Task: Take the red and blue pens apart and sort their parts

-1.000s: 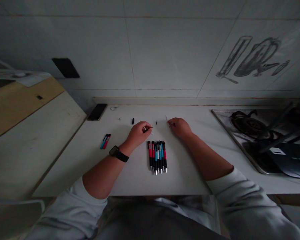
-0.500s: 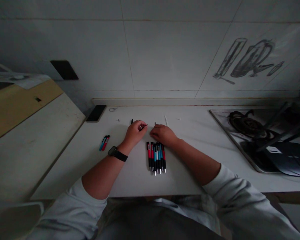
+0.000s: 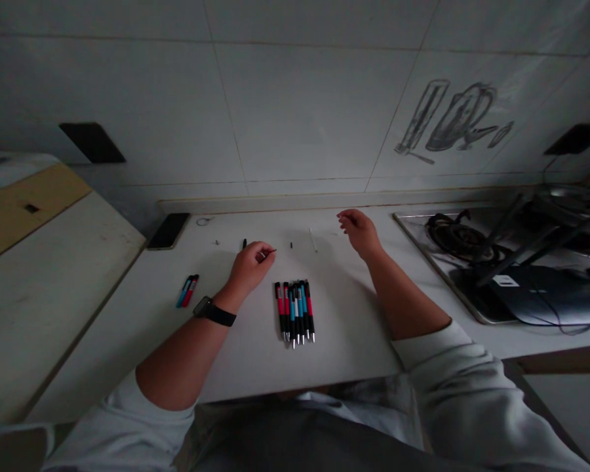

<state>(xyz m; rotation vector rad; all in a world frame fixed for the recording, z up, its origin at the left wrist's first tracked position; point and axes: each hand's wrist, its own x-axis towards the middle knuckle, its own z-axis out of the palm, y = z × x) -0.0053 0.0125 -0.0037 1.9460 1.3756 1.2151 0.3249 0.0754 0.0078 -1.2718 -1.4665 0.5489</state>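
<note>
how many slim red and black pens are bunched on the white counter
3: the leftmost red and black pen, a second just right of it, and a third at the right edge. Overlapping pens could hide another.

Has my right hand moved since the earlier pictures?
Yes. The right hand has moved rightward, closer to the stove than in either earlier picture.

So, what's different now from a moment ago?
The right hand was at the thin white stick, then came beside the left hand; now it is off to the right, nearer the wall, gripping nothing visible. The stick lies free on the counter. The left hand's dark piece, the pens and the phone look unchanged.
</note>
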